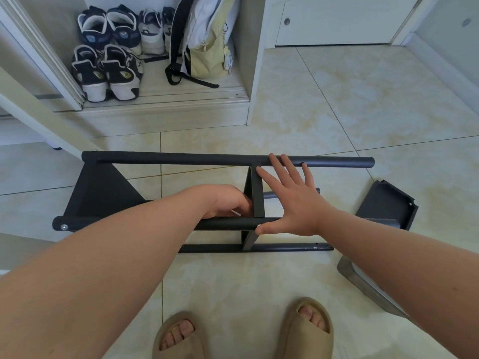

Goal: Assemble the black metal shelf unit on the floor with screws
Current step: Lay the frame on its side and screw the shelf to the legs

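Nearest, we are standing in tan slippers [308, 325] on the tiled floor [233, 281], with a grey bar [363, 283] lying just to our right. The black shelf [103, 195] is lying on its side on the floor just ahead of our feet. Its low rail [285, 247] is resting closest to us, and above it the near tube [223, 224] is carrying a screw [64, 227] at its left end.

Our left hand [228, 200] is reaching past the near tube. Its grip is curling against the left face of the middle panel [258, 193], and we cannot tell whether it is pinching anything. Our right hand [293, 200] is hovering on the other side of that panel with its grip spread flat. The thumb is touching the near tube and the fingertips are reaching the far tube [168, 159].

A loose panel [383, 203] is lying to the right, near the tube ends. Beyond the shelf, a cabinet [166, 110] is holding shoes [108, 73] and a backpack [204, 40], beside a white door [337, 19].
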Tool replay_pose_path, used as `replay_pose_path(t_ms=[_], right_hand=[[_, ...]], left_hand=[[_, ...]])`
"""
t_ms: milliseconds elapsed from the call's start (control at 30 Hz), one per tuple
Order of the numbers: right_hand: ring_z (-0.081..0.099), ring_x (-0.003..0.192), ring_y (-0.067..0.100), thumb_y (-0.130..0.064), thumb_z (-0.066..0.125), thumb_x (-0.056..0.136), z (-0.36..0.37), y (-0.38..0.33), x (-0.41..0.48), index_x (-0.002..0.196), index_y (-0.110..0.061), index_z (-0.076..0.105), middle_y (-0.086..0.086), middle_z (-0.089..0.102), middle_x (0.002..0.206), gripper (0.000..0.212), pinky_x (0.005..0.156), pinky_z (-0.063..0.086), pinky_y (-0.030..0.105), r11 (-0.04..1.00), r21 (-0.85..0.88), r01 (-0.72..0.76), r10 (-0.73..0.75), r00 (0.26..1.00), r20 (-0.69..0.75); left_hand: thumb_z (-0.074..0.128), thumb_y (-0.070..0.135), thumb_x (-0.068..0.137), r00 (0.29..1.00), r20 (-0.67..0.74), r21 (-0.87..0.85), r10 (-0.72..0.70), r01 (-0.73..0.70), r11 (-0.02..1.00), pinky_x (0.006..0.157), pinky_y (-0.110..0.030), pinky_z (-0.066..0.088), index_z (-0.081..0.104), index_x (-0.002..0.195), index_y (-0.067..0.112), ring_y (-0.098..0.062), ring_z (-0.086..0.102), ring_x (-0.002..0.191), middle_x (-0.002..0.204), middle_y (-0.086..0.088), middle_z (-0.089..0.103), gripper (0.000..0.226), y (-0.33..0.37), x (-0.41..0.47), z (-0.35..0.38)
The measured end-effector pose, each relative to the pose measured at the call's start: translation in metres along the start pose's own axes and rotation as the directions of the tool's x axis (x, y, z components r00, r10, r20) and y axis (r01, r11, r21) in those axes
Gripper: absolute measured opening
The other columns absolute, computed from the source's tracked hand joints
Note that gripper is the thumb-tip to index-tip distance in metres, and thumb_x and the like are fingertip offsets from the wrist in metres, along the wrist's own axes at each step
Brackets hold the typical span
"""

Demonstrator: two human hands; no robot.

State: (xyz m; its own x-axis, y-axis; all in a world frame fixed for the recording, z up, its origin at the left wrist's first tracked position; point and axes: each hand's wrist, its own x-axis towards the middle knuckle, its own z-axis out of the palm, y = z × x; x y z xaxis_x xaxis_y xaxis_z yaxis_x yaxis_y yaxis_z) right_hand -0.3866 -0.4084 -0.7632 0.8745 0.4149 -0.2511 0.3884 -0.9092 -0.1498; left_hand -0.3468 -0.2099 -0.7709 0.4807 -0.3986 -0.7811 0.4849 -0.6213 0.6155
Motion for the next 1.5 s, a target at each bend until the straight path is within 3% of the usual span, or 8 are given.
replay_pose_path(t_ms=[133,233,367,533,633,800,1333,1500], right_hand=[[-0.031,0.15,0.019,-0.1,0.031,0.062,-0.002,-0.006,-0.006,0.159,-0.038,-0.013,-0.006,-0.03,0.165,0.123,0.122,-0.013,0.056,0.999,0.027,-0.038,0.038,0.999,0.021],[-0.003,0.157,0.02,-0.088,0.048,0.075,-0.008,-0.017,-0.019,0.16,-0.039,-0.008,-0.005,-0.003,0.17,0.113,0.125,0.003,0.054,0.987,0.126,-0.101,0.093,0.993,0.067],[0.044,0.14,0.02,-0.073,0.063,0.082,-0.02,-0.022,-0.04,0.16,-0.042,0.002,-0.007,0.04,0.158,0.103,0.112,0.04,0.042,0.959,0.24,-0.152,0.101,0.972,0.214],[0.061,0.11,0.019,-0.038,0.057,0.099,-0.019,-0.031,-0.053,0.137,-0.031,0.045,-0.006,0.062,0.125,0.041,0.088,0.053,0.038,0.996,-0.046,-0.073,0.082,0.973,0.216],[0.061,0.1,0.018,-0.029,0.053,0.103,-0.026,-0.035,-0.053,0.124,-0.028,0.051,-0.006,0.063,0.114,0.021,0.076,0.049,0.033,0.989,-0.112,-0.092,0.111,0.977,0.18],[0.059,0.1,0.02,-0.032,0.046,0.106,-0.038,-0.033,-0.051,0.128,-0.028,0.05,-0.004,0.058,0.111,0.023,0.085,0.045,0.036,0.98,-0.124,-0.153,0.154,0.988,-0.002],[0.061,0.11,0.03,-0.029,0.063,0.097,-0.029,0.006,0.015,0.126,-0.023,0.064,-0.002,0.066,0.115,0.03,0.107,0.032,0.055,0.969,-0.075,-0.236,0.18,0.879,-0.443],[0.054,0.121,0.028,-0.032,0.051,0.103,-0.033,0.028,0.081,0.133,-0.026,0.057,-0.002,0.06,0.127,0.031,0.112,0.024,0.056,0.967,-0.082,-0.241,0.189,0.895,-0.405]], left_hand=[[0.055,0.016,0.095,0.965,-0.181,0.357,0.188,-0.114,0.927,0.09,-0.039,0.053,0.072,0.097,0.01,-0.026,0.066,0.096,0.101,-0.01,0.071,0.018,0.005,-0.015,0.01],[0.053,0.032,0.101,0.941,-0.215,0.485,0.261,-0.129,0.865,0.068,-0.03,0.043,0.065,0.081,0.016,-0.018,0.056,0.076,0.081,-0.003,0.062,0.028,0.004,-0.035,0.011],[0.057,0.054,0.094,0.972,-0.176,0.496,0.152,-0.046,0.867,0.084,-0.034,0.046,0.071,0.091,0.017,-0.021,0.062,0.09,0.089,-0.001,0.069,0.039,-0.003,-0.06,-0.001],[0.07,0.042,0.089,0.995,-0.083,0.639,0.058,0.008,0.769,0.086,-0.032,0.049,0.065,0.118,0.012,-0.019,0.066,0.092,0.101,-0.002,0.068,0.042,-0.007,-0.09,-0.006],[0.074,0.031,0.088,0.982,-0.169,0.721,0.083,0.066,0.69,0.079,-0.03,0.046,0.059,0.13,0.01,-0.023,0.061,0.1,0.114,-0.008,0.064,0.05,-0.009,-0.097,0.0],[0.065,0.013,0.091,0.911,-0.324,0.737,0.255,0.074,0.671,0.073,-0.031,0.044,0.062,0.121,0.013,-0.024,0.057,0.092,0.1,-0.004,0.06,0.029,-0.005,-0.102,0.001],[0.054,0.024,0.088,0.677,-0.537,0.702,0.504,0.027,0.711,0.069,-0.033,0.039,0.047,0.078,0.03,-0.02,0.053,0.084,0.091,0.006,0.052,0.014,0.01,-0.066,-0.032],[0.055,0.024,0.089,0.594,-0.588,0.695,0.549,0.024,0.719,0.088,-0.04,0.04,0.052,0.107,0.027,-0.022,0.053,0.092,0.098,0.007,0.055,0.019,0.017,-0.023,-0.077]])
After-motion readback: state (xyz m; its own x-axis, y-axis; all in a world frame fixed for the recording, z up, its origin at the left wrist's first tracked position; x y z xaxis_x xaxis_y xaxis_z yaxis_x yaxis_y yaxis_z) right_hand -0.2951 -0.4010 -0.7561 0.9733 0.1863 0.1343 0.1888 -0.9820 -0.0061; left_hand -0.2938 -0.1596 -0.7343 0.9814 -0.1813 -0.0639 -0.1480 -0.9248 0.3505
